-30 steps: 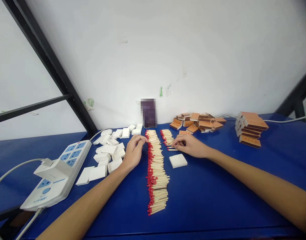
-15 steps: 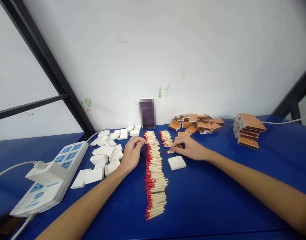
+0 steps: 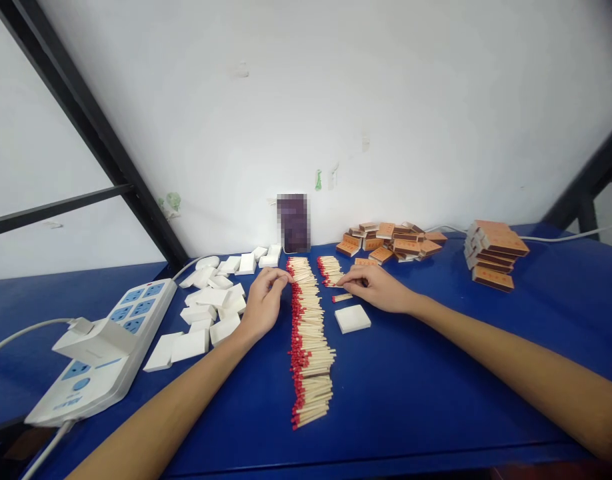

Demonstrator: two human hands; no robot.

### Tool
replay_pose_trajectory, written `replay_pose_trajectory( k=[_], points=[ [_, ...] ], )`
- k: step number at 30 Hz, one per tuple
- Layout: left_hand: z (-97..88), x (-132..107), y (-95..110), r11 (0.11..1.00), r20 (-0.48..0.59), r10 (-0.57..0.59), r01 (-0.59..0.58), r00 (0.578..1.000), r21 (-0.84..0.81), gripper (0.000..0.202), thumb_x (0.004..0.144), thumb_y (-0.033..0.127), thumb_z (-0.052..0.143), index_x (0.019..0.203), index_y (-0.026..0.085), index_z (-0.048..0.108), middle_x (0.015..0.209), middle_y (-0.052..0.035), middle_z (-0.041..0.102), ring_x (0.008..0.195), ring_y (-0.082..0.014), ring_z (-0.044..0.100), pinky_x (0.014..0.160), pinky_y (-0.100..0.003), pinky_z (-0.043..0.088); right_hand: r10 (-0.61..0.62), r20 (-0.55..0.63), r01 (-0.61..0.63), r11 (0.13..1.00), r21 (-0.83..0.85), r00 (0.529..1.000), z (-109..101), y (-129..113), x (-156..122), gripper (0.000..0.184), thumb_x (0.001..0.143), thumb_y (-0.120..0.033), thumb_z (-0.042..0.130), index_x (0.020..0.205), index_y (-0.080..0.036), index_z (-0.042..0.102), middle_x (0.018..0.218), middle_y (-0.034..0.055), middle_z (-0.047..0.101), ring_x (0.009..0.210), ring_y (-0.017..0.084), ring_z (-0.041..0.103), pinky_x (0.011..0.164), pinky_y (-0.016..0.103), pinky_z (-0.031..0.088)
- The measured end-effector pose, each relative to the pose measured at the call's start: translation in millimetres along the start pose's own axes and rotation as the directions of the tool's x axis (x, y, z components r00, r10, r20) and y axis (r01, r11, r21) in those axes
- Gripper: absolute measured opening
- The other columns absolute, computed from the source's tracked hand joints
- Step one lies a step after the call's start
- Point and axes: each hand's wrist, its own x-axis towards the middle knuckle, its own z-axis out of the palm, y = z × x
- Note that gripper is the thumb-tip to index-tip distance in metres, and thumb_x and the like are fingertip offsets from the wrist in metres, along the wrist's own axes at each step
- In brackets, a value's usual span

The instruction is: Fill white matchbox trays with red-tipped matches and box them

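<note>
A long row of red-headed matches (image 3: 313,333) runs toward me down the blue table, heads to the left. My left hand (image 3: 265,301) rests at the row's left edge near its far end. Its thumb and forefinger are pressed together against the match heads; what lies between them is hidden. My right hand (image 3: 383,287) pinches a match end at the near edge of a shorter group of matches (image 3: 330,268). One or two loose matches (image 3: 343,298) lie just below those fingertips. Closer to me is a white matchbox tray (image 3: 353,319).
White matchbox trays (image 3: 213,300) are scattered at left, beside a power strip (image 3: 111,353) with a plugged-in adapter. Orange matchbox sleeves (image 3: 409,248) lie heaped at back right, with a stack of sleeves (image 3: 496,243) farther right. A pixelated dark panel (image 3: 294,223) leans on the wall.
My right hand has moved slightly away from me, from the loose matches up to the short group. My left hand stays at the long row. The view has tilted a little.
</note>
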Motion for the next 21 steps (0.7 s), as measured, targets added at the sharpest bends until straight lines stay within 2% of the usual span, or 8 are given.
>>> replay_pose_trajectory(
  k=[21],
  points=[
    [0.6,-1.6,3.0,1.000,0.007,0.017,-0.017,1.000,0.023,0.025,0.091,0.031,0.048,0.083,0.019,0.069,0.089,-0.0033,0.059,0.079,-0.0169,0.056,0.070,-0.028,0.044,-0.025,0.015,0.025,0.999,-0.034,1.000,2.1,5.1,-0.2,0.029,0.093,-0.033,0.054,0.105,-0.020,0.078,0.079,0.0053,0.064,0.068,0.016,0.055,0.062,0.030,0.041]
  ],
)
